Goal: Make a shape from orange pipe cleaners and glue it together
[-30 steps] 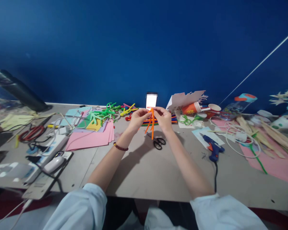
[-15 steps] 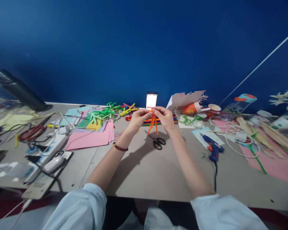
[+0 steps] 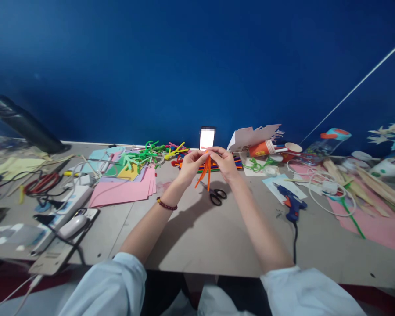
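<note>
Orange pipe cleaners (image 3: 204,174) have spread wider since the earlier view, with one strand now angling down and to the left while another hangs nearly straight. A blue wall (image 3: 184,66) fills the background, and a long table (image 3: 197,237) crowded with craft supplies runs across the view. To the left lie pink paper (image 3: 118,195) and a power strip (image 3: 74,204); to the right sit a glue gun (image 3: 291,206) and an orange cup (image 3: 258,149). A phone (image 3: 207,138) stands straight ahead, with green pipe cleaners (image 3: 138,159) heaped to its left. Two forearms reach forward from pale blue sleeves (image 3: 102,285), a beaded bracelet (image 3: 166,205) on the left wrist. The orange strands hang lengthwise down from between the hands, their tips toward scissors (image 3: 217,196) on the table, neither hand clearly nearer. The left hand (image 3: 191,166) and right hand (image 3: 225,164) are mostly closed, both pinching the strands' top ends between their fingertips.
</note>
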{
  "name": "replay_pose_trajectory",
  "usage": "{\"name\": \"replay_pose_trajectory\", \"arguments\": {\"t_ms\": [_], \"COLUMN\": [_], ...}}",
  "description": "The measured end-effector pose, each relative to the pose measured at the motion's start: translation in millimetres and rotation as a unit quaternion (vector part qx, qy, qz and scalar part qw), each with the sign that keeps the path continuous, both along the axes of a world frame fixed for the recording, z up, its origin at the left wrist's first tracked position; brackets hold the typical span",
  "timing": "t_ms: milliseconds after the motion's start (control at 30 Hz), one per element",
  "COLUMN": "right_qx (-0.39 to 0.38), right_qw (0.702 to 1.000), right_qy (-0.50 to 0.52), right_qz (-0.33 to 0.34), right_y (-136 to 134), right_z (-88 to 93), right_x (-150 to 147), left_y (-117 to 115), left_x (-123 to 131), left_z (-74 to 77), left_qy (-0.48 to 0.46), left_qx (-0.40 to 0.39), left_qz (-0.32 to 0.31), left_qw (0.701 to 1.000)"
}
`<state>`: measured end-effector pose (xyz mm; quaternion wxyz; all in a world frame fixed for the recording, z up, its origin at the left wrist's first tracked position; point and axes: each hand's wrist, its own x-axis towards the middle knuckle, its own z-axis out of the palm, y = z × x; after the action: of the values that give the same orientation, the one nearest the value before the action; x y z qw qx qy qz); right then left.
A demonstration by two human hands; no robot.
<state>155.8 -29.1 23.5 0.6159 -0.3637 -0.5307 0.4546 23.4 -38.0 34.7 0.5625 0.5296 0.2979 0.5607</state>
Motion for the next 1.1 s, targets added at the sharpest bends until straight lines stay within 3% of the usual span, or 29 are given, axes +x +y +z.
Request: {"name": "replay_pose_trajectory", "arguments": {"t_ms": [167,467,833,967,1100], "right_qx": [-0.013,-0.03,-0.001,-0.008,-0.035], "right_qw": [1.0,0.995,1.0,0.999,0.998], "right_qy": [0.019,0.068,-0.024,-0.045,-0.049], "right_qz": [0.006,0.065,0.004,-0.013,-0.018], "right_y": [-2,-8,-3,-4,-6], "right_z": [3.4,8.9,5.4,9.1,12.8], "right_x": [1,-1,0,4,6], "left_y": [-1,-1,5,5,0], "left_x": [0,-3,-3,-4,-4], "left_z": [-0.4,3.0,-2.2,-2.0,0.4], "left_qy": [-0.033,-0.048,-0.077,-0.019,0.091], "left_qx": [-0.054,-0.064,-0.104,-0.094,-0.031], "left_qz": [-0.053,-0.053,-0.053,-0.07,-0.099], "left_qw": [0.997,0.995,0.99,0.993,0.99]}}
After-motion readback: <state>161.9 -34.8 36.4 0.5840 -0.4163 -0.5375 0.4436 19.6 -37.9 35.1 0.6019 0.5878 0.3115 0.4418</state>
